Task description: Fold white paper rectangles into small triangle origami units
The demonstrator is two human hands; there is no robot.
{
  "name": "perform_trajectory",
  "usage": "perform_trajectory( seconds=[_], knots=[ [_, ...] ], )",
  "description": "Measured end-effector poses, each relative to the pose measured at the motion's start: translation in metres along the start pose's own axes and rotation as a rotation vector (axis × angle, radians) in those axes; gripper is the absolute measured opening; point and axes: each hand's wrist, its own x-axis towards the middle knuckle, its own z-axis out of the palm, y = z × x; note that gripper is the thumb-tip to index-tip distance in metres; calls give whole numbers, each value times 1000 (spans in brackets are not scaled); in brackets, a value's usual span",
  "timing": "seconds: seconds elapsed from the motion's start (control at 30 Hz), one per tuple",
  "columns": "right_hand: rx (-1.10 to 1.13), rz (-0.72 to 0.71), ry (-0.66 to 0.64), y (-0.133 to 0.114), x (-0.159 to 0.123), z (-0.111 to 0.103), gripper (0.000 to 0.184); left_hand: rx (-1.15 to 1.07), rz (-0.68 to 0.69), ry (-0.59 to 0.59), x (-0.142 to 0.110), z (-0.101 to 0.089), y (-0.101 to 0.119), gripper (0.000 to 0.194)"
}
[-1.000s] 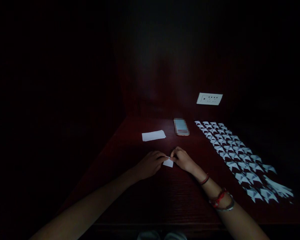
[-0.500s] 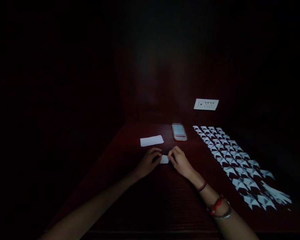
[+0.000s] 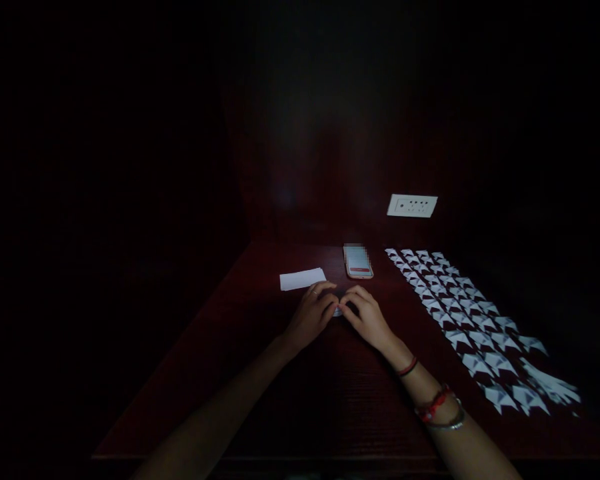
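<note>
Over the middle of the dark red table, my left hand [image 3: 312, 316] and my right hand [image 3: 368, 319] meet with curled fingers. Between their fingertips is a small piece of white paper [image 3: 337, 311], mostly hidden by the fingers; both hands pinch it. Just behind my left hand lies a stack of white paper slips [image 3: 301, 279], its right end close to my fingers. A ring shows on a left finger, and bracelets circle my right wrist and forearm.
Folded white paper pieces [image 3: 480, 341] stand in rows along the right side of the table [image 3: 260, 373]. Beside the nearer rows lies a bundle of white strips [image 3: 550, 383]. A phone [image 3: 359, 261] rests at the back, below a wall socket [image 3: 412, 205].
My left hand has moved right and slightly up, closing the gap to my right hand. Less of the white paper shows between the fingers now.
</note>
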Motion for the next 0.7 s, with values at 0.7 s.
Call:
perform_trajectory(
  seconds=[0.7],
  knots=[
    [233,7,24,11,2,-7,12,-144,-84,45,-6,-20,-9,15]
  ],
)
